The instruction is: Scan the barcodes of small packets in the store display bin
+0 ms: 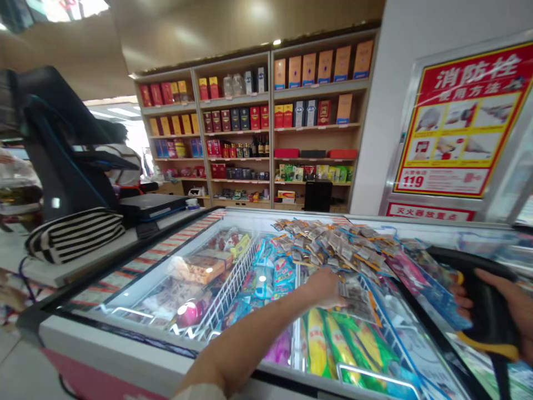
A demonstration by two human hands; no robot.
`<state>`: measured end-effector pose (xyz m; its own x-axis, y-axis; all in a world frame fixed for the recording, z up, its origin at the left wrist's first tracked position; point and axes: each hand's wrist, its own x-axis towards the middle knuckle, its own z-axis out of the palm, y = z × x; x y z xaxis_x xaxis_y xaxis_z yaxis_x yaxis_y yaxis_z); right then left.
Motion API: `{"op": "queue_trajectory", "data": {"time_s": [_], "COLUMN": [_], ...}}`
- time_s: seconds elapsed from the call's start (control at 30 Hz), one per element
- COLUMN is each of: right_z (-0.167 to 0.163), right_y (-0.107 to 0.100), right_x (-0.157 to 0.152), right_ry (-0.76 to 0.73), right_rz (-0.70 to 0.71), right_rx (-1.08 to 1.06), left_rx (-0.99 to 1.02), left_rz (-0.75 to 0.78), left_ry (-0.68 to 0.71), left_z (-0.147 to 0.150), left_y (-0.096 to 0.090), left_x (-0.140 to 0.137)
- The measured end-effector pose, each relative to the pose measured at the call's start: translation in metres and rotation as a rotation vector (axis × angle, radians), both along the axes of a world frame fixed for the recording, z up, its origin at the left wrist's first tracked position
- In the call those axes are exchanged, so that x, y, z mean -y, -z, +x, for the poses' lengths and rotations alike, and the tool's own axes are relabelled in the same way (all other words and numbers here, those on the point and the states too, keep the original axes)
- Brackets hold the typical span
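Observation:
My left hand [327, 288] reaches over the chest freezer [125, 344], fingers closed on the edge of a small clear packet [358, 297] with an orange end. Many similar brown snack packets [333, 244] lie heaped on the glass just beyond it. At the right edge, my right hand [514, 297] is wrapped round the handle of a black and yellow barcode scanner [483, 294]. Pink and blue packages [425, 272] lie beside the scanner. Under the glass below my left hand are yellow and green ice-cream packs [337, 344].
White wire baskets [233, 289] divide the freezer's contents. On the left counter stand a black checkout terminal [62, 139] and a striped pouch [77, 236]. Shelves [245, 150] of boxed goods line the back. A person [122, 161] is behind the terminal. A red sign [462, 122] hangs right.

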<state>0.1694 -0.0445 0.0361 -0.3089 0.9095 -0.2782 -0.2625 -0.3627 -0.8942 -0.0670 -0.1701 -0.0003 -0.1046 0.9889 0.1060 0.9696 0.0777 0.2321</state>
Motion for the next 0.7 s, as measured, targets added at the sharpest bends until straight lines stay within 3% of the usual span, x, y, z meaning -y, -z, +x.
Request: {"op": "queue_trajectory", "data": {"time_s": [0.1, 0.2, 0.33, 0.43, 0.57, 0.7], "right_z": [0.005, 0.013, 0.028, 0.036, 0.042, 0.042], "right_y": [0.002, 0.002, -0.003, -0.006, -0.004, 0.002], "right_x": [-0.003, -0.003, 0.004, 0.009, 0.013, 0.009], "right_ry": [0.003, 0.019, 0.016, 0.027, 0.047, 0.089], "right_rz": [-0.017, -0.030, 0.049, 0.056, 0.054, 0.061], "right_rx": [0.012, -0.009, -0.079, -0.144, -0.162, -0.174], "left_rx": [0.118, 0.424, 1.081, 1.412, 1.695, 1.830], "left_rz": [-0.050, 0.000, 0.133, 0.267, 0.326, 0.316], "left_ry": [-0.038, -0.033, 0.010, 0.090, 0.063, -0.019], "left_z": [0.001, 0.014, 0.052, 0.089, 0.130, 0.142], "left_y": [-0.002, -0.006, -0.017, -0.019, -0.004, 0.018], "left_x": [0.001, -0.018, -0.070, -0.117, -0.168, -0.195]}}
